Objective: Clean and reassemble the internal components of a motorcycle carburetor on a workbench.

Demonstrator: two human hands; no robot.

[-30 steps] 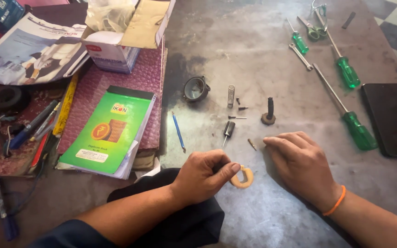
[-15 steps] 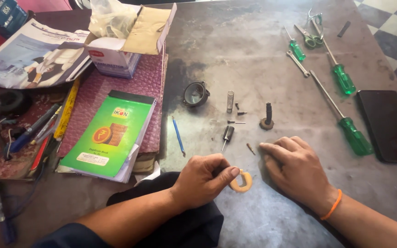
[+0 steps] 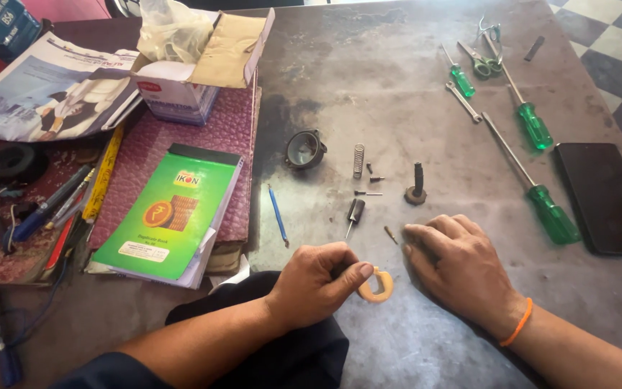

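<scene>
Grey metal bench (image 3: 397, 72), parts laid out loose: spring (image 3: 358, 161), needle (image 3: 354, 213), screws, round cap (image 3: 305, 148). Your left hand (image 3: 318, 284) pinches the tan float (image 3: 377, 284) just above the bench; your right hand (image 3: 462, 263) rests flat, holding nothing. Reassembly looks unstarted.

Even daylight, soft shadows, sharp focus

A small tan ring-shaped part (image 3: 377, 285) sits pinched at its edge. It is held tilted, just above the grey surface (image 3: 397, 86).
</scene>
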